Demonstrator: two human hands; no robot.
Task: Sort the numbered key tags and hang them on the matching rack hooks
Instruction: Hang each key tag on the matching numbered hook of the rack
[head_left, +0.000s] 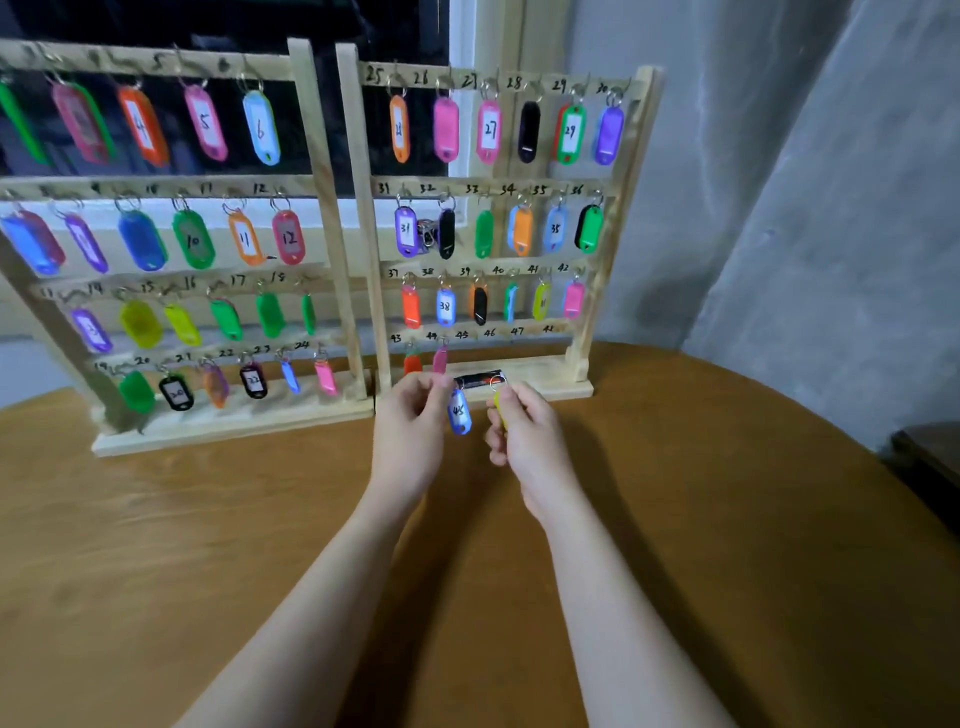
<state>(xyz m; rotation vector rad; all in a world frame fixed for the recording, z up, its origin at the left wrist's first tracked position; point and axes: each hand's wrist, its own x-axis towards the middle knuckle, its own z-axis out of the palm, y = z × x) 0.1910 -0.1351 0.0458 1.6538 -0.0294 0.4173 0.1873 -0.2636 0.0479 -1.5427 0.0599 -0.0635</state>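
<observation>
Left hand (415, 415) pinches blue tag (459, 413) by ring; right hand (524, 426) grips yellow tag (500, 402) just beside. Wooden worktop (208, 519), two racks (358, 218), grey wall (779, 182).

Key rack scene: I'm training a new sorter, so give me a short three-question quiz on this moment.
1. True or false: the left hand holds the blue tag.
2. What colour is the tag in the right hand? A) black B) yellow C) pink
3. Fill in: on the right rack, bottom row, tags hang only under 43 and ____.

Key: 1 true; 2 B, the yellow tag; 3 44.
</observation>
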